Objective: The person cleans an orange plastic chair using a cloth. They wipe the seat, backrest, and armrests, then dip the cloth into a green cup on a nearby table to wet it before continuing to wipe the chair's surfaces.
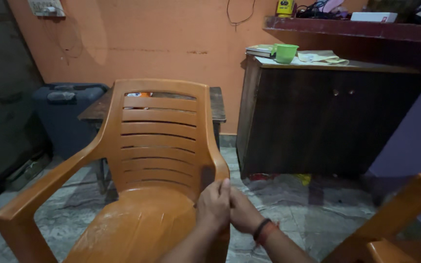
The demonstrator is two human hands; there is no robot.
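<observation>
My left hand (214, 203) and right hand (242, 212), both curled shut at five o'clock on the right armrest of the orange moulded-plastic slat-backed armchair (157, 146) before me, grip what looks light, rigid and smooth, best taken by its arms.

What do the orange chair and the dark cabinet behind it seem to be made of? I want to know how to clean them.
The orange chair looks like moulded plastic: one-piece slatted back, rounded edges, a dull sheen with pale scuffs on the seat. Both hands, left hand and right hand, are at its right armrest. The dark cabinet looks like wood or wood laminate, going by faint vertical grain and a matt surface; which one cannot be told.
</observation>
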